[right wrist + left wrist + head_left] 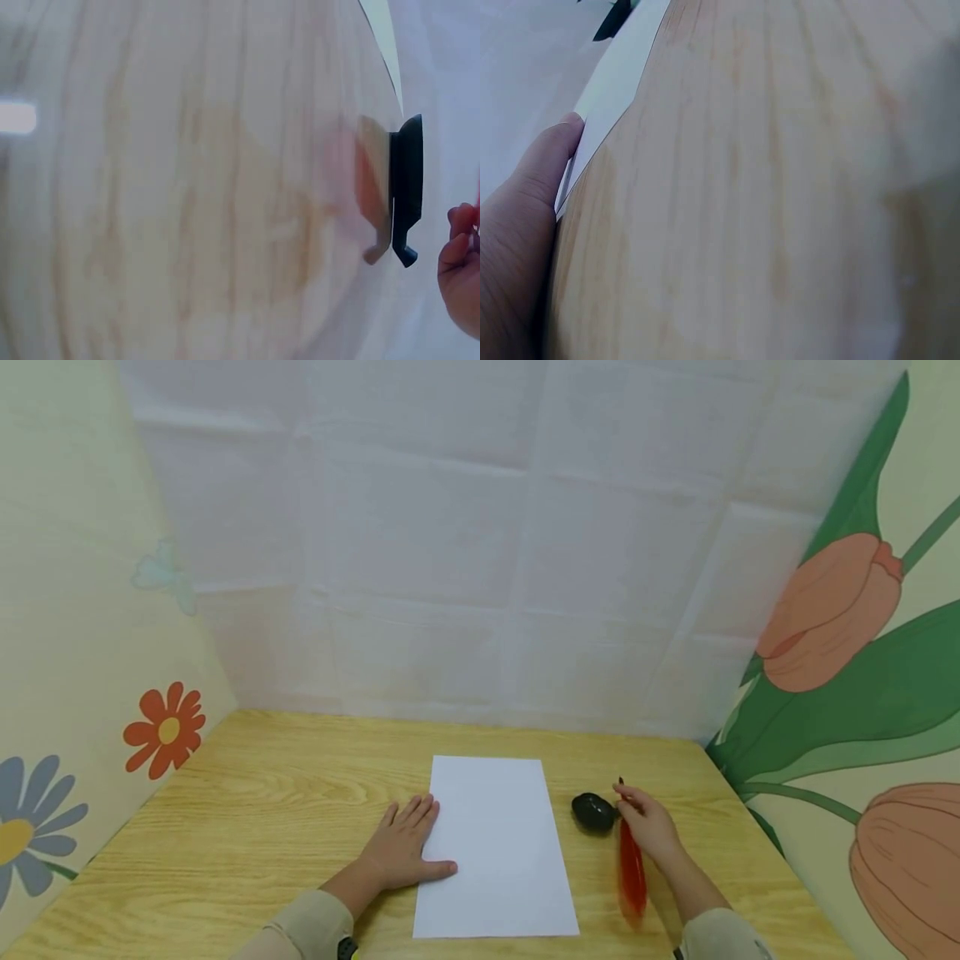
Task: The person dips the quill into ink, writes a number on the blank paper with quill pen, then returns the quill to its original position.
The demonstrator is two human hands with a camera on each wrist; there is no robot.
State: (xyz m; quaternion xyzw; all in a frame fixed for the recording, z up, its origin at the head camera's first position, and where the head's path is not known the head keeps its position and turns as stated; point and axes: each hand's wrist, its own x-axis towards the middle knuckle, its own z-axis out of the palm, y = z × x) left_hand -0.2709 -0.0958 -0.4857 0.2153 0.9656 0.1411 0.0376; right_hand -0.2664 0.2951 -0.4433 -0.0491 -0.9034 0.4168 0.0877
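Note:
A blank white sheet of paper (491,852) lies on the wooden table. My left hand (405,847) rests on its left edge, fingers spread and thumb lying over the paper. In the left wrist view, the thumb (544,161) touches the sheet's edge. To the right of the paper, my right hand (648,822) pinches a long red stick-like tool (632,877) with a dark upper tip. The tool is motion-blurred, so its exact kind is unclear. Beside that hand sits a small glossy black dish (593,812), seen from the side as a low black shape (407,180) with a short handle.
The wood-grain tabletop (300,793) is shiny and reflects the dish in the right wrist view. A creased white cloth (420,543) hangs behind it. Flower-printed panels (825,710) stand at both sides.

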